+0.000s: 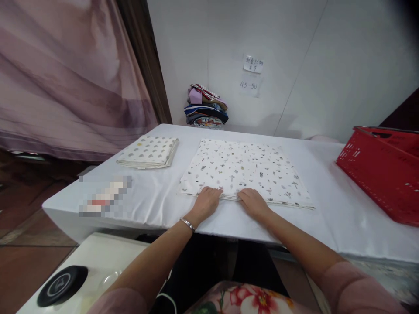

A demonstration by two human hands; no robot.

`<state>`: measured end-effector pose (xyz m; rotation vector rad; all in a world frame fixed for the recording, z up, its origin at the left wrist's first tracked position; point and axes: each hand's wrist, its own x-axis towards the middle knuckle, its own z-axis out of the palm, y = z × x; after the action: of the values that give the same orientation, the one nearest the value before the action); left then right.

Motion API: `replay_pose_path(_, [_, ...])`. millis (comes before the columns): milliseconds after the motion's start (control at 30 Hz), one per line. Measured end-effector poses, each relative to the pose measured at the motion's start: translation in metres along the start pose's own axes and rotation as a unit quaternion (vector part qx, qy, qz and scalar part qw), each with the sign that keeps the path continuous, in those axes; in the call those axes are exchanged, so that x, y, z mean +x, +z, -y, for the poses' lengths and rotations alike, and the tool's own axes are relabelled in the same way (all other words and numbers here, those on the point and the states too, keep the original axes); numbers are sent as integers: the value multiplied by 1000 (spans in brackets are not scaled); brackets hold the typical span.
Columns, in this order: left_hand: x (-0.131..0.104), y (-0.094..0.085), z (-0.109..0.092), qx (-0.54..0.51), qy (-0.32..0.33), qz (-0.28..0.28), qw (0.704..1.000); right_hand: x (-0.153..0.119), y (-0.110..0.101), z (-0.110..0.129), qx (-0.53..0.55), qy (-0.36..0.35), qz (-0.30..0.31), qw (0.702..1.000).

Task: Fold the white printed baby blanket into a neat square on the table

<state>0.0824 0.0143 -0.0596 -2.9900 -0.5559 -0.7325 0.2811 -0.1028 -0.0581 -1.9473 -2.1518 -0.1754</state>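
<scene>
A white cloth with small printed figures lies folded in layers and flat on the table. My left hand is at the middle of its near edge, fingers curled over the layers and closed on them. Just to the right, my right hand grips the same edge with its fingers bent. A short stretch of the edge shows between the two hands. The thumbs and the undersides of the fingers are mostly hidden.
A smaller folded cloth with grey motifs lies to the left on the white-covered table. A red plastic basket stands at the right end. Folded fabrics are stacked behind the table by the wall. A blurred patch covers something at front left.
</scene>
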Motion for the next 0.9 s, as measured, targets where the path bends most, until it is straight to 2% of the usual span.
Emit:
replay_pose_path(267, [3,-5,-2,14,15,37,999,13,14,9,-14,-40,-12,999])
replay_pose_path(467, [17,6,-11,32,54,43,997,15,13,9,-23,-30,10,999])
replay_pose_path(567, [19,9,-13,28,52,55,997,11,10,8,-18,-21,6,1000])
replay_pose_path(733, [17,8,-10,14,44,43,998,-16,0,-11,-10,27,-22,999])
replay_pose_path(900, [15,14,-4,-7,48,30,998,-75,-19,-62,-37,85,-40,995])
